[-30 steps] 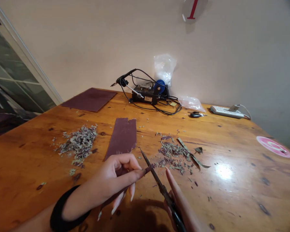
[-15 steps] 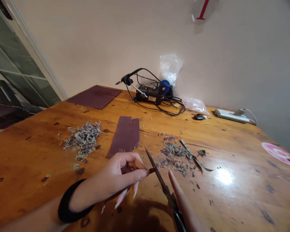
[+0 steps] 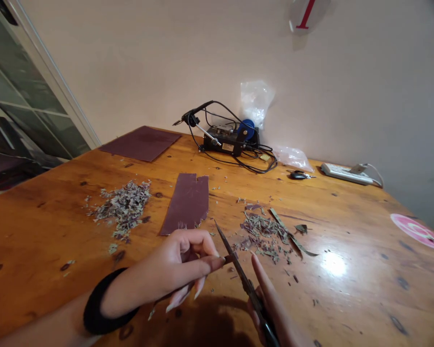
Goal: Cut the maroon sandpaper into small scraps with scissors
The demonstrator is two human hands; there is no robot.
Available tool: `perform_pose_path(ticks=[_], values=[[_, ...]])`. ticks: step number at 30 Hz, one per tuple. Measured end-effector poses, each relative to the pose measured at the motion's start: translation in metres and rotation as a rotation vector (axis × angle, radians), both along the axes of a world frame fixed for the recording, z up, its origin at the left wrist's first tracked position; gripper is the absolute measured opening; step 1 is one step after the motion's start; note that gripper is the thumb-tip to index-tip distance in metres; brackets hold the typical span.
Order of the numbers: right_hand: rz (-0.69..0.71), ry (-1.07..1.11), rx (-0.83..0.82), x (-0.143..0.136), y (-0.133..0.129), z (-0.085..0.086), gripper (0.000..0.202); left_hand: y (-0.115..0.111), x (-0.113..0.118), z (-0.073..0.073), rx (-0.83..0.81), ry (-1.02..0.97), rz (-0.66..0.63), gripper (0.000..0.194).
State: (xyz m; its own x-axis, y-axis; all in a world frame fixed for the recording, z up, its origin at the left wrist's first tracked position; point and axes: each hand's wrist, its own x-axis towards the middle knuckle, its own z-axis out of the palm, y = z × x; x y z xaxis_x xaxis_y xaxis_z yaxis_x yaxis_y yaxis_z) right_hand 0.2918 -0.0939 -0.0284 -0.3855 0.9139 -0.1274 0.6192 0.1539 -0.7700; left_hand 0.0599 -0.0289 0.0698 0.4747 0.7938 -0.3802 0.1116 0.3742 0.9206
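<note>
My left hand [image 3: 188,265], with a black band on its wrist, pinches a thin dark strip [image 3: 229,259] between thumb and forefinger. Dark scissors [image 3: 244,279] are in my right hand [image 3: 269,299], its forefinger stretched along them. The blades point up and left and cross the strip's tip. Beyond my left hand lies a maroon sheet [image 3: 188,200] with a ragged right edge. A pile of greenish and maroon shreds [image 3: 264,229] is spread beyond the scissors, with a long green strip [image 3: 291,233] at its right. A finer pile of pale shreds [image 3: 125,205] lies at the left.
A larger maroon sheet [image 3: 142,143] lies at the back left. Behind are a black soldering station [image 3: 224,140] with cables, a clear bag [image 3: 292,158], a dark key fob [image 3: 298,175] and a white power strip [image 3: 347,173]. A pink round sticker [image 3: 417,231] is at the right.
Both hands stay nearly in place. My left fingers and the strip have shifted slightly, and the scissors' tip has moved a little to the left.
</note>
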Motion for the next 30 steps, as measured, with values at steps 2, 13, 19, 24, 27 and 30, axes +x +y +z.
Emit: perform_pose_path(ticks=[2, 13, 19, 24, 27, 30], values=[[-0.006, 0.002, -0.017, -0.001, -0.003, -0.003, 0.088, 0.0, 0.001, 0.001, -0.002, 0.005, -0.004, 0.039], [-0.02, 0.01, -0.008, -0.002, -0.002, -0.003, 0.084, -0.003, 0.001, 0.002, 0.023, 0.035, 0.029, 0.042], [-0.028, -0.01, 0.031, 0.002, 0.006, 0.001, 0.077, -0.003, 0.001, 0.003, 0.02, 0.033, 0.012, 0.039], [-0.04, -0.02, 0.048, 0.004, 0.008, 0.002, 0.07, -0.005, 0.002, 0.001, 0.033, 0.03, -0.003, 0.035], [-0.056, -0.048, 0.083, 0.005, 0.007, 0.004, 0.072, -0.004, 0.001, -0.001, 0.035, 0.05, 0.005, 0.034], [-0.043, -0.049, 0.096, 0.005, 0.004, 0.007, 0.078, -0.004, 0.001, -0.002, 0.037, 0.054, 0.048, 0.035]])
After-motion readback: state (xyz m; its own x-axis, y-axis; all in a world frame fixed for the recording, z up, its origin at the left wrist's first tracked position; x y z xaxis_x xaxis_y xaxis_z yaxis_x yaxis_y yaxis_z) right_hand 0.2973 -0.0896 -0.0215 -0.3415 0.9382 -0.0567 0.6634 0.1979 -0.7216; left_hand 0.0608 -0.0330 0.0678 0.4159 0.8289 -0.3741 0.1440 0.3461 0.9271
